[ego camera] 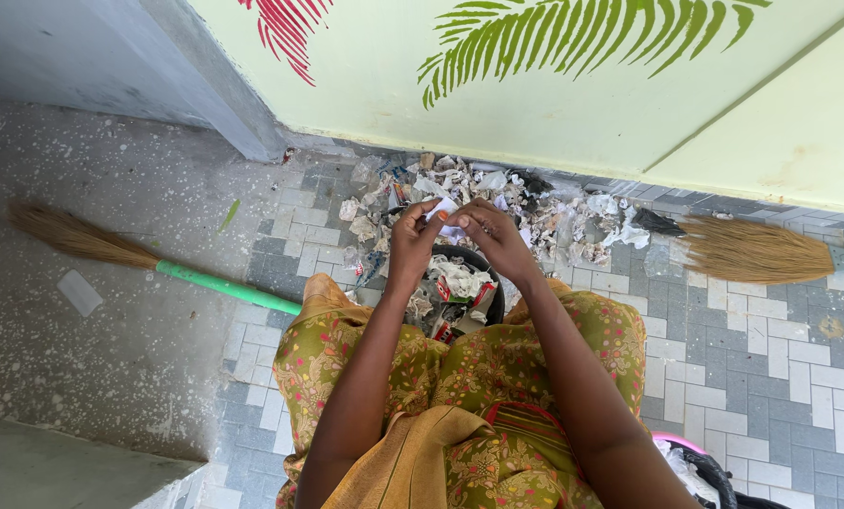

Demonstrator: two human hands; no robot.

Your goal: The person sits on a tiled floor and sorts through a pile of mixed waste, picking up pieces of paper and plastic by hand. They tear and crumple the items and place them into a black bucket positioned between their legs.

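Note:
My left hand (412, 240) and my right hand (492, 234) meet above a black bin (491, 283), and both pinch one small white scrap of paper (443, 213) between their fingertips. The bin sits between my knees and holds crumpled paper and wrappers (458, 283). Beyond my hands, a pile of torn paper and litter (544, 212) lies on the tiled floor along the wall. My lap is covered by yellow-green flowered cloth (497, 377).
A grass broom with a green handle (111, 250) lies on the concrete at left. A second grass broom (756, 250) lies at right by the pale green wall (573, 104). Another dark container with a pink rim (700, 462) stands at bottom right.

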